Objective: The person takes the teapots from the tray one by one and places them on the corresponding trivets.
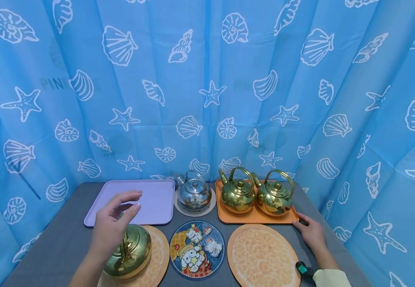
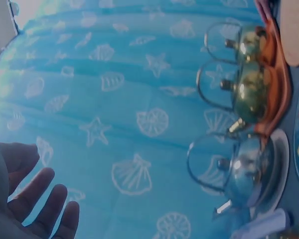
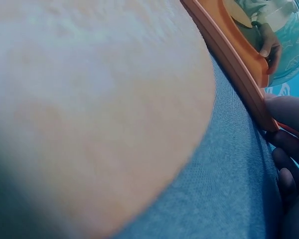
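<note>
My left hand [image 1: 112, 223] hovers over a gold teapot [image 1: 135, 247] at the near left, fingers spread in a loose curve with nothing between them. In the left wrist view the same hand [image 2: 35, 194] shows its fingers apart against the curtain. That teapot stands on a round, tan placemat [image 1: 159, 255]. At the right, my right hand [image 1: 311, 233] pinches the near right corner of an orange tray [image 1: 229, 217], thumb on the rim and fingers beneath it in the right wrist view. Two gold teapots, one [image 1: 238, 195] left of the other [image 1: 275, 197], stand on this tray.
A silver teapot [image 1: 194, 193] stands on a pale round mat [image 1: 180, 207] at the back middle. Left of it lies a lilac tray [image 1: 153, 203]. A cartoon-printed round mat [image 1: 196, 249] and another tan placemat [image 1: 263, 255] lie in front. A blue shell-patterned curtain [image 1: 207, 99] hangs behind the table.
</note>
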Available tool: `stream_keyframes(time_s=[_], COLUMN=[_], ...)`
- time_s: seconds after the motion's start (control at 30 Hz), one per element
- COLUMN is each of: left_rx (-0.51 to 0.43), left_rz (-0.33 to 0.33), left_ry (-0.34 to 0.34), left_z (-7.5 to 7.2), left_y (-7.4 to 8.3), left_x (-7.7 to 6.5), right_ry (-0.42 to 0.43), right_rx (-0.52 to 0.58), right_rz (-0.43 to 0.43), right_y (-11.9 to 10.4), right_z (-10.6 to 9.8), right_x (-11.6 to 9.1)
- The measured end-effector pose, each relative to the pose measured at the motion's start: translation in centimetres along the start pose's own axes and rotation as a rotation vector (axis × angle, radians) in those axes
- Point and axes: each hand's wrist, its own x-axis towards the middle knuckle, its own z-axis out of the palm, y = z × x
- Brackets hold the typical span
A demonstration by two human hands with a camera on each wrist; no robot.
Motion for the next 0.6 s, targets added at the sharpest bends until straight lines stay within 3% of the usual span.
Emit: stream_keyframes(time_s=[0.27, 0.6], left_rx=[-0.069, -0.163], left_rz=[0.014, -0.085], left_ry=[-0.037, -0.098], left_z=[1.6, 4.2], left_y=[1.1, 1.3], left_x=[-0.9, -2.4], right_ry=[0.049, 0.078], right_rx=[0.008, 0.015], right_rz=[0.029, 0.031], right_y=[0.0, -0.1], right_z=[0.4, 0.7], right_x=[0.0, -0.3])
